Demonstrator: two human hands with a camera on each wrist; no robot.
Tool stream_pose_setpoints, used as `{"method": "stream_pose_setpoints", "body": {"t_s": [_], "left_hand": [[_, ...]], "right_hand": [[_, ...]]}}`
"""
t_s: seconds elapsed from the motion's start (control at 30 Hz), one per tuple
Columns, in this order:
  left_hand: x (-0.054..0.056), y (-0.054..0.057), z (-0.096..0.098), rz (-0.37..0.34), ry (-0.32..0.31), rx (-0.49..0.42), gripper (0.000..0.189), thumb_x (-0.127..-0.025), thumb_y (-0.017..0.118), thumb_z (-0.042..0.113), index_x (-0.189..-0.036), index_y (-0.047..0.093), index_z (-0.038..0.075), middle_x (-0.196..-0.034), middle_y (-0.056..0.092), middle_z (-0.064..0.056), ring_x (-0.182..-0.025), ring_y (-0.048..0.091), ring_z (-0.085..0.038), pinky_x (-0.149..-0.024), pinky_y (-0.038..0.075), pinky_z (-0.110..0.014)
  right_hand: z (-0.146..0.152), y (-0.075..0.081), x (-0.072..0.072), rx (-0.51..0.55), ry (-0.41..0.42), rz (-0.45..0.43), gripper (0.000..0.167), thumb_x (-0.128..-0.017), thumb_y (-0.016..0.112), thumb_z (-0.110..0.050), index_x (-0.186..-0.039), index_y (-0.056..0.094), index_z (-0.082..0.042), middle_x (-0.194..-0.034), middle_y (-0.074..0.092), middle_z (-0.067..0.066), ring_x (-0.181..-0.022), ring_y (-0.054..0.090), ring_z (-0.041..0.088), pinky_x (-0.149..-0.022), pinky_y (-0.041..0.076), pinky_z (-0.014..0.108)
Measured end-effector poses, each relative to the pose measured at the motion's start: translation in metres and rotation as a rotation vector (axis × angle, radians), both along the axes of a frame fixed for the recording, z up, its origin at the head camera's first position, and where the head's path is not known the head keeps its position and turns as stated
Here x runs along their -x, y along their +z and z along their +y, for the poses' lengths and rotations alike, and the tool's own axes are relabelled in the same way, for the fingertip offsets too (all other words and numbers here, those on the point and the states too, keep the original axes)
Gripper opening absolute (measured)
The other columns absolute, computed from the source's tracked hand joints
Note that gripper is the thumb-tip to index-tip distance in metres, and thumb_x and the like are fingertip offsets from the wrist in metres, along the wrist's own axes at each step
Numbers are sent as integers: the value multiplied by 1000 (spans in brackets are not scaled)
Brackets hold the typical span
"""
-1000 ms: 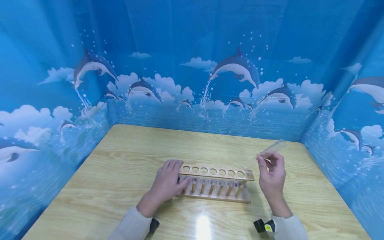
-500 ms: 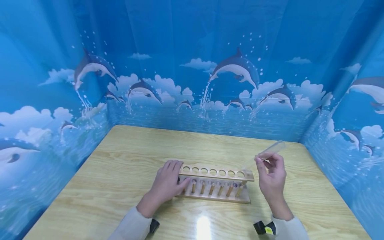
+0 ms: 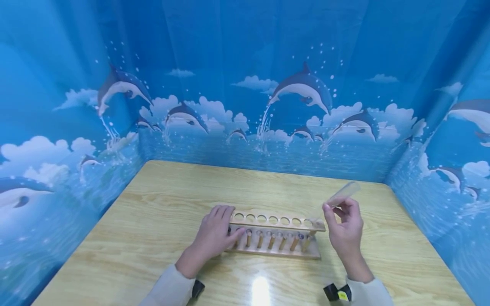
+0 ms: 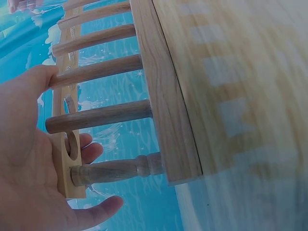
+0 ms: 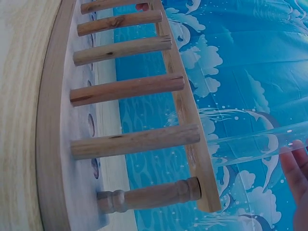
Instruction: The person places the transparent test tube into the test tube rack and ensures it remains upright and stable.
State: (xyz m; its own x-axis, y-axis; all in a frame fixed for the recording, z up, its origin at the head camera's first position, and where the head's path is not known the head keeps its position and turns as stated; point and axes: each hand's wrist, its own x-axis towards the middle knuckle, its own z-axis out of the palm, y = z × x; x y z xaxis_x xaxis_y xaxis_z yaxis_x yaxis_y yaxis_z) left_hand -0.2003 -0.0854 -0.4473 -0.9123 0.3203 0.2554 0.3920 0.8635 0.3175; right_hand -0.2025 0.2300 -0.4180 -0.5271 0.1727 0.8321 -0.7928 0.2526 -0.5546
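Observation:
A wooden test tube rack [image 3: 272, 253] stands on the table, with a row of round holes in its top bar and upright pegs below. My left hand [image 3: 216, 227] grips its left end; in the left wrist view the palm and fingers [image 4: 91, 153] lie around the top bar. My right hand [image 3: 346, 223] pinches a clear test tube [image 3: 343, 194] between thumb and fingers. The tube slants, its lower end close to the rightmost hole. In the right wrist view the see-through tube [image 5: 250, 144] reaches the top bar; whether its end is inside a hole I cannot tell.
The light wood table [image 3: 183, 182] carries the rack near its middle. A blue curtain [image 3: 245, 51] printed with dolphins and clouds encloses the back and both sides. A bright reflection lies on the tabletop in front of the rack.
My right hand has shifted slightly left and down with the test tube, bringing its lower end nearer the rightmost hole. The tube slants a little more steeply. My left hand stays on the rack.

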Motion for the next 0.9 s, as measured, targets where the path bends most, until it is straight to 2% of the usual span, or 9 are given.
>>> {"method": "stream_pose_setpoints", "body": {"t_s": [0.27,0.57,0.8,0.9], "left_hand": [[-1,-2,1,-8,5,-8,72,-92,57,55,-139,46,1,-139,49,-16,-130,42,-35,-103,40,-57],[-2,-1,0,-3,2,8,73,-93,54,57,-140,46,1,-139,49,-16,-130,42,-36,-103,40,-56],[-2,1,1,2,4,-5,72,-92,57,55,-139,46,1,-138,50,-16,-130,43,-36,-102,40,-57],[-2,2,1,-3,5,-5,72,-92,57,55,-139,46,2,-139,49,-16,-130,43,-35,-103,40,-57]], "right_hand": [[-3,0,-2,-50,-8,-15,29,-73,55,30,-99,42,25,-96,60,-2,-88,59,8,-80,52,13],[-19,17,-16,-83,0,-58,25,-72,55,30,-93,44,23,-90,59,-2,-85,59,5,-77,51,11],[-5,-14,-1,-156,-43,-175,26,-76,63,23,-96,50,15,-89,59,-1,-86,58,3,-77,52,13],[-6,-14,-1,-185,-51,-182,27,-74,63,25,-95,50,14,-86,59,5,-86,57,0,-75,52,12]]}}
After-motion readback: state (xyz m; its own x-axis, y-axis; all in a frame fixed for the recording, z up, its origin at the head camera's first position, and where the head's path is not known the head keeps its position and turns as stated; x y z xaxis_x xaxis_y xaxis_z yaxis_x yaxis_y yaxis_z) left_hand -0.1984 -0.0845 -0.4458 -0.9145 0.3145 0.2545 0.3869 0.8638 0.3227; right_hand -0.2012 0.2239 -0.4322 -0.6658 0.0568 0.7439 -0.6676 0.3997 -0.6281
